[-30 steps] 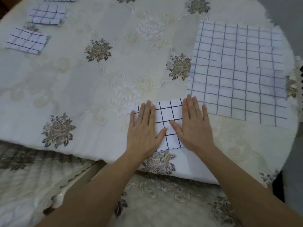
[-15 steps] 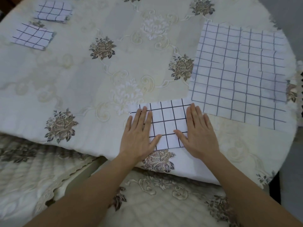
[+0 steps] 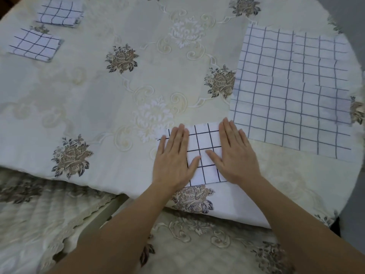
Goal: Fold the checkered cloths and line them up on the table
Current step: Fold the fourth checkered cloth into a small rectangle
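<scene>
A folded white cloth with a dark grid [image 3: 203,153] lies near the table's front edge. My left hand [image 3: 173,161] presses flat on its left part, fingers straight. My right hand [image 3: 235,153] presses flat on its right part, thumb toward the middle. To the right lies a stack of unfolded checkered cloths [image 3: 292,89], spread flat and overlapping. Two folded checkered cloths sit at the far left, one nearer [image 3: 34,44] and one behind it [image 3: 60,11].
The round table [image 3: 98,95] wears a cream embroidered tablecloth with brown flower motifs. Its edge curves down in front of me and off to the right. Below the front edge is a quilted cream seat cover [image 3: 49,214].
Both hands have slid a little forward on the folded cloth, smoothing it, and stay flat. The camera has shifted slightly, so the table sits lower in view.
</scene>
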### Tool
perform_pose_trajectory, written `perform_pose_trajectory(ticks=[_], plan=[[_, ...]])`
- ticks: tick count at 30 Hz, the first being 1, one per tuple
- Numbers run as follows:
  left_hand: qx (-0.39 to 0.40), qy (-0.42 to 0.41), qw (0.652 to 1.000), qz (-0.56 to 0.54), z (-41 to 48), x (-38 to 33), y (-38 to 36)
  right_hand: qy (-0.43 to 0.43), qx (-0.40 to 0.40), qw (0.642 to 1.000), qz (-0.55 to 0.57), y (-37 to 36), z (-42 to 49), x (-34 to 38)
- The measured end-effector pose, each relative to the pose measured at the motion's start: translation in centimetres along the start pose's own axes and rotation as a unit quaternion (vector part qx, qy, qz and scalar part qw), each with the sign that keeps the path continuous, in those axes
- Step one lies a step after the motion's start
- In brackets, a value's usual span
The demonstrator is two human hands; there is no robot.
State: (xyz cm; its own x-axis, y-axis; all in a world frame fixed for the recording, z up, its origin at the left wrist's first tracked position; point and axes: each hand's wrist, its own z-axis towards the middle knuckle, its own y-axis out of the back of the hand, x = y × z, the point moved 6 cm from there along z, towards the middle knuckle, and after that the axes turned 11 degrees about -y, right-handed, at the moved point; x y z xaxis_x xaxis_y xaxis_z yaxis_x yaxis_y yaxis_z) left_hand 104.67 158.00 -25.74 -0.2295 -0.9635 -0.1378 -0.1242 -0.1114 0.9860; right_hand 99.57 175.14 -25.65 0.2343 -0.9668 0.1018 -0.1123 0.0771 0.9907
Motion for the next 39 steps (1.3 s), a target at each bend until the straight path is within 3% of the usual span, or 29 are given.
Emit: perform_pose_trajectory(ticks=[12, 19, 22, 27, 33, 39], plan=[[0.064, -0.012, 0.998, -0.002, -1.1, 2.1, 1.1, -0.067, 0.077, 0.995, -0.004, 0.9, 0.0, -2.1], [0.069, -0.166, 0.983, -0.035, 1.7, 1.8, 5.3, -0.156, 0.047, 0.987, 0.003, 5.3, -4.5, -2.6], [0.055, -0.286, 0.954, -0.069, 4.4, 0.6, 6.5, -0.212, -0.001, 0.977, 0.017, 6.5, -6.7, -2.5], [0.074, -0.493, 0.864, -0.064, 8.5, -2.9, 7.6, -0.346, -0.050, 0.929, 0.122, 6.4, -10.0, -3.0], [0.101, -0.605, 0.790, 0.014, 12.2, -9.0, 7.2, -0.415, -0.049, 0.880, 0.224, 4.9, -9.3, -2.5], [0.151, -0.631, 0.761, 0.012, 13.8, -11.6, 5.4, -0.454, -0.021, 0.854, 0.254, 3.6, -7.8, -3.1]])
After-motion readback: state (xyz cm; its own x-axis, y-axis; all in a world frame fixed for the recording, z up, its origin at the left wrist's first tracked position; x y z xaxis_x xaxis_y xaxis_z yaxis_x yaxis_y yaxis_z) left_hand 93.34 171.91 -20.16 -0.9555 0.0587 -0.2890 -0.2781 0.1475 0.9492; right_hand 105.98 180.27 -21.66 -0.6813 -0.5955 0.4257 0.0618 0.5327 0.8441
